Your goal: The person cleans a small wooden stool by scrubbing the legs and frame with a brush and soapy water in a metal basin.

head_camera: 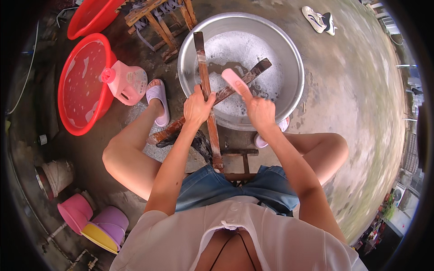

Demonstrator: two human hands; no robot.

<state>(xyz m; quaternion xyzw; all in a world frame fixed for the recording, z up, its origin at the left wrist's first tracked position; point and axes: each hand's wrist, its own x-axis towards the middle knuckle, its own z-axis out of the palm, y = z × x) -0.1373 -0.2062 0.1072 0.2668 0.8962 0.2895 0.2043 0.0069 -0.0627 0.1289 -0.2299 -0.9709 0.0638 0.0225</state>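
Two long brown wooden bars, crossed like an X, rest over a large metal basin (pixel 295 67) of soapy water. My left hand (pixel 198 106) grips them near the crossing, its thumb over the upright bar (pixel 203 71). The slanted bar (pixel 259 69) runs from the basin's right side down to the lower left, past my wrist. In my right hand (pixel 260 113) is a pink-backed brush (pixel 234 78), index finger stretched along its back. It lies over the slanted bar, and its underside is hidden. Whitish suds streak the wood.
At the left stand a red basin (pixel 108 115) of sudsy water and a pink detergent jug (pixel 129 81). A wooden frame with grey straps (pixel 159 23) stands behind them. Several buckets, one of them pink (pixel 76 211), lie lower left. Shoes (pixel 318 20) sit at the upper right.
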